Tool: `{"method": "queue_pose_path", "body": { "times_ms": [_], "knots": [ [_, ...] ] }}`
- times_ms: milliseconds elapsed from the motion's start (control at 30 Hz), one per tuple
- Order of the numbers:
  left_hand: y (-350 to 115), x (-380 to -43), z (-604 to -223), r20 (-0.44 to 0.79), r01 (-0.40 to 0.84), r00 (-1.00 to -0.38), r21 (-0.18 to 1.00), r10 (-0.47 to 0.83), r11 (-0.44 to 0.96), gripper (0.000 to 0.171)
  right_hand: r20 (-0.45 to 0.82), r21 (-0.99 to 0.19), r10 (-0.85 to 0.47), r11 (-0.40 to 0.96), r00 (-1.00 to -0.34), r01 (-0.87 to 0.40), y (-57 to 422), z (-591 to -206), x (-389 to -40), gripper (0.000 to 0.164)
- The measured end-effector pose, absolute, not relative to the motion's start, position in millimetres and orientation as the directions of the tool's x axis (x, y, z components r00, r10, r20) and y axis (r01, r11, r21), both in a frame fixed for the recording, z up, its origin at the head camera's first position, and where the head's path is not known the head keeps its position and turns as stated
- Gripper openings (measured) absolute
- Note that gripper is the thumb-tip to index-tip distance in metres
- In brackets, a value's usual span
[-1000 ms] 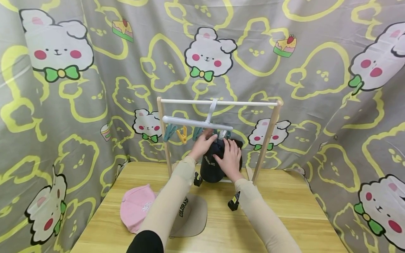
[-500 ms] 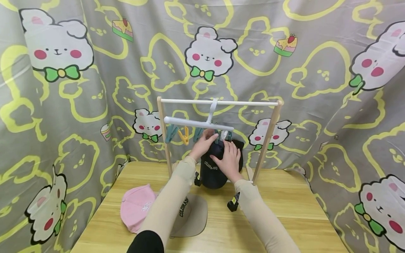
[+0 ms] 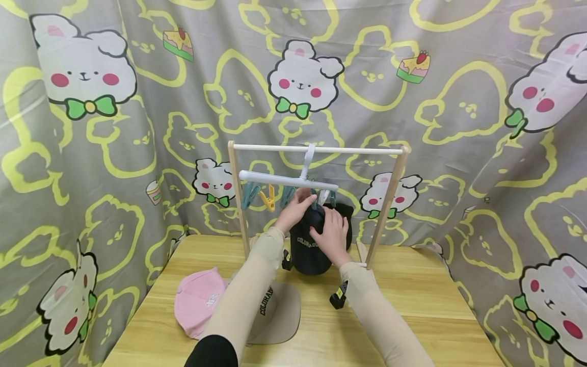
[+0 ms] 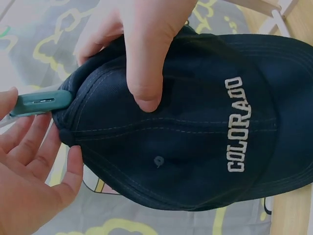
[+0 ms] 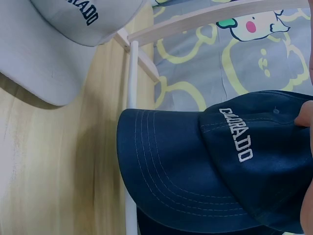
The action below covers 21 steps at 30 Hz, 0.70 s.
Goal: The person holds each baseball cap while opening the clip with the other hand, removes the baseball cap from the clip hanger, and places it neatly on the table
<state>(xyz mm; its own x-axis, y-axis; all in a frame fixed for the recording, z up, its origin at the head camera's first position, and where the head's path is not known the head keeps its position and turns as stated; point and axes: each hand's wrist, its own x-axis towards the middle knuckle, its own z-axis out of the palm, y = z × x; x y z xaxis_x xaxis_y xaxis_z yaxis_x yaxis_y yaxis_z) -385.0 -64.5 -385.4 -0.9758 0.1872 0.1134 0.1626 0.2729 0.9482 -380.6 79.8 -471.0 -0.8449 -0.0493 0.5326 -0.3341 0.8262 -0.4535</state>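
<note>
A dark navy baseball cap (image 3: 310, 261) with COLORADO lettering hangs brim down below a white hanger (image 3: 275, 178). At its crown sits a green clothespin (image 4: 46, 102), which my left hand (image 3: 295, 209) pinches between thumb and fingers. My right hand (image 3: 334, 232) grips the crown from the right, its thumb (image 4: 145, 73) lying across the front panel in the left wrist view. Seen from the right wrist, the cap's brim (image 5: 166, 161) points at the rack's lower white bar (image 5: 132, 78). Another dark cap (image 3: 348, 210) hangs behind, partly hidden.
The hanger hooks over the top rod (image 3: 357, 150) of a wooden rack (image 3: 390, 204). Several clothespins, one of them yellow (image 3: 268, 199), dangle from it. A pink cap (image 3: 197, 300) and a beige cap (image 3: 279, 318) lie on the table (image 3: 412, 316) at the front left.
The navy cap's brim has dropped a little and its lettering shows more. The hanger has swung slightly; both hands stay near the crown.
</note>
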Motion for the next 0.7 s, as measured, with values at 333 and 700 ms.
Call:
{"method": "queue_pose_path", "body": {
  "times_ms": [333,700],
  "knots": [
    [-65.4,-382.3,-382.1,0.101,0.173,-0.969,0.929,0.225,0.328,0.066,0.549,-0.419,-0.054,0.846,-0.834,-0.331,83.1,-470.0,-374.9,0.063],
    [-63.7,-387.6,-384.9,0.097,0.167,-0.967,0.938,0.236,0.303,0.06,0.592,-0.376,-0.068,0.858,-0.803,-0.35,86.9,-468.5,-370.4,0.057]
  ]
}}
